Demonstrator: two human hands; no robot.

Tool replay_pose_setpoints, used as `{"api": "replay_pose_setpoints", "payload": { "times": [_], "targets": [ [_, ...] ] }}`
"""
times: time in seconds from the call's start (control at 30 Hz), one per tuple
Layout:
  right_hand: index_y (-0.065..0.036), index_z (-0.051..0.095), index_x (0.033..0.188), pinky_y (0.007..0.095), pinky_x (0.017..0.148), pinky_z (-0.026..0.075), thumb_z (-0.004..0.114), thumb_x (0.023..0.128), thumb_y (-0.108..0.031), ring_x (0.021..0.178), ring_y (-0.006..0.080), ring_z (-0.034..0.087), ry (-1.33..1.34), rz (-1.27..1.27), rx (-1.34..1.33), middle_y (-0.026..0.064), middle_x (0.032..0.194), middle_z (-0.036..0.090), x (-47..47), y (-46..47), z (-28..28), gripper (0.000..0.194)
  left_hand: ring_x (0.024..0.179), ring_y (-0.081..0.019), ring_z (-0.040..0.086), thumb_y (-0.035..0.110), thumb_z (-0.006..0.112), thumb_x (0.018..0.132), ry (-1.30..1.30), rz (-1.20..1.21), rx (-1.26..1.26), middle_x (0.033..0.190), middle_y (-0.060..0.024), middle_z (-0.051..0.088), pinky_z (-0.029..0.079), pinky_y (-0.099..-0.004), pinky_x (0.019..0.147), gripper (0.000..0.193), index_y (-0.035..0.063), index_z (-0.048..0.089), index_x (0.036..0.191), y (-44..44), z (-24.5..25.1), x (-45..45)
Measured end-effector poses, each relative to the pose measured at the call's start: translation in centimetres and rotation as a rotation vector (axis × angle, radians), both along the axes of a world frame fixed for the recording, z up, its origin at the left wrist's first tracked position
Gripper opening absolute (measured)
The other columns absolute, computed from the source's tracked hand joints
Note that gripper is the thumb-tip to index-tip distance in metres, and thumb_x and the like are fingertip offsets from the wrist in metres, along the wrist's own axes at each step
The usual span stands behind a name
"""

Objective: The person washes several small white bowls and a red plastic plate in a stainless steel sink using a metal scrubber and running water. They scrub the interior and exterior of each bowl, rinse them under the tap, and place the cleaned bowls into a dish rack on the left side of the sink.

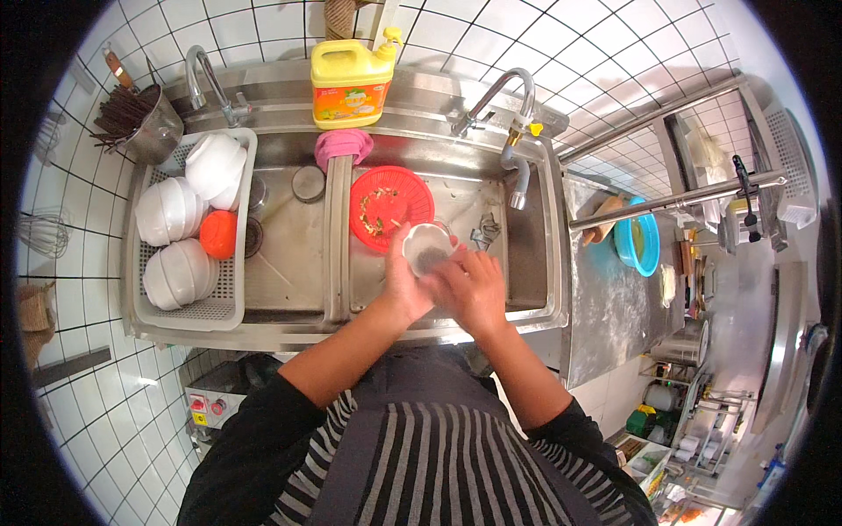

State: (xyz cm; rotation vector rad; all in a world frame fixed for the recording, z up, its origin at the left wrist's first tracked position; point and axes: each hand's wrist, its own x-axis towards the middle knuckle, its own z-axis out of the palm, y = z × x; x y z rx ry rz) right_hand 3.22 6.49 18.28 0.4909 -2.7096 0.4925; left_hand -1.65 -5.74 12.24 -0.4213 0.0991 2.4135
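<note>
My left hand (402,286) holds a small white bowl (421,238) by its side, above the right sink basin (454,197). The fingers of my right hand (475,283) press into the bowl on a dark grey scouring pad (431,259), blurred and partly hidden by them. Just beyond the bowl, a red plastic colander (393,191) with food scraps sits in the same basin. A crumpled grey rag (487,230) lies on the basin floor to the right.
White bowls (168,210) and an orange bowl (218,235) fill a draining basket (191,321) at left. Behind stand a yellow detergent jug (352,85) and two faucets (214,85). A pink cloth (342,146) drapes the divider. A blue basin (637,237) sits on the right counter.
</note>
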Motion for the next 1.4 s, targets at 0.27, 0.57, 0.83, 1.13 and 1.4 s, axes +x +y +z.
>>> {"api": "replay_pose_setpoints", "payload": {
  "times": [0.27, 0.57, 0.83, 1.13, 1.4],
  "targets": [
    [-0.005, 0.072, 0.112, 0.0417, 0.081, 0.055, 0.076, 0.081, -0.01, 0.095, 0.0339, 0.066, -0.106, -0.117, -0.27, 0.0147, 0.107, 0.067, -0.4, 0.0, -0.6, 0.032, 0.115, -0.0327, 0.062, 0.057, 0.046, 0.099, -0.011, -0.071, -0.05, 0.12, -0.0143, 0.065, 0.047, -0.049, 0.103, 0.058, 0.0114, 0.056, 0.133, 0.6, 0.5, 0.6],
    [-0.006, 0.072, 0.094, 0.0424, 0.074, 0.056, 0.072, 0.083, -0.013, 0.084, 0.0331, 0.067, -0.187, -0.054, -0.219, 0.0129, 0.092, 0.068, -1.2, 1.0, 1.0, 0.013, 0.115, -0.0255, 0.062, 0.055, 0.051, 0.097, 0.013, -0.061, -0.133, 0.114, -0.0083, 0.067, 0.046, -0.0417, 0.101, 0.05, 0.0119, 0.062, 0.122, 0.2, 0.9, 1.2],
    [-0.007, 0.074, 0.099, 0.0437, 0.077, 0.055, 0.073, 0.082, -0.014, 0.088, 0.0346, 0.067, -0.263, 0.002, -0.23, 0.0126, 0.098, 0.07, -1.4, 1.6, -0.2, 0.019, 0.114, -0.0261, 0.063, 0.055, 0.048, 0.099, 0.017, -0.112, -0.26, 0.117, -0.0093, 0.068, 0.048, -0.0453, 0.101, 0.051, 0.0123, 0.061, 0.124, 0.4, -0.2, 0.8],
    [-0.004, 0.072, 0.096, 0.0434, 0.08, 0.053, 0.07, 0.085, -0.01, 0.086, 0.036, 0.066, -0.283, 0.042, -0.416, 0.0152, 0.089, 0.068, -0.8, 2.0, -1.4, 0.012, 0.112, -0.0242, 0.063, 0.052, 0.049, 0.099, 0.088, -0.129, -0.316, 0.114, -0.0077, 0.069, 0.047, -0.0437, 0.1, 0.049, 0.011, 0.063, 0.123, 0.7, -1.1, 1.0],
    [-0.004, 0.074, 0.096, 0.0441, 0.079, 0.053, 0.071, 0.084, -0.013, 0.088, 0.0354, 0.067, -0.315, 0.026, -0.532, 0.0155, 0.09, 0.069, -0.4, 3.4, -1.7, 0.015, 0.109, -0.0228, 0.064, 0.053, 0.05, 0.098, 0.051, -0.181, -0.348, 0.115, -0.0048, 0.07, 0.048, -0.0456, 0.098, 0.048, 0.0144, 0.065, 0.121, 1.4, -0.2, 1.3]
  ]
}}
